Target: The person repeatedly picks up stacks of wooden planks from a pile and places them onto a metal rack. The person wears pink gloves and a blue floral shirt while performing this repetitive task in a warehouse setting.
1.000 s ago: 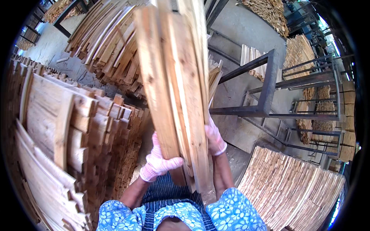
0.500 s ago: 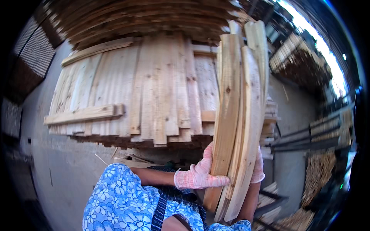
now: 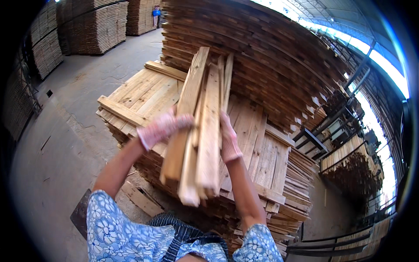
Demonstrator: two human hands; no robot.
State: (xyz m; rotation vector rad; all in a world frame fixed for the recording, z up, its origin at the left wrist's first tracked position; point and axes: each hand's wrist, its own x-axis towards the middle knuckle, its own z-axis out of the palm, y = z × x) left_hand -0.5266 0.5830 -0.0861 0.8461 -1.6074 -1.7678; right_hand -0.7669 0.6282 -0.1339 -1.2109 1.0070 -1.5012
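A bundle of long pale wooden boards is held between my two gloved hands, its near ends tilted toward me and blurred by motion. My left hand grips the bundle's left side, thumb across the top. Pressed against the right side is my right hand, its fingers partly hidden by the boards. Both hands wear pinkish-white knit gloves. Beneath the bundle lies a waist-high stack of boards, with a loose crosspiece on its left end.
A tall wall of stacked darker boards rises behind the low stack. More lumber piles stand at the far left, near a distant person. Black metal rails and another wood pile are on the right. Scrap boards lie on the concrete floor.
The bundle has moved left and forward from the right end, and now hangs over the middle of the low stack. Both hands moved with it, and my view has turned and lifted.
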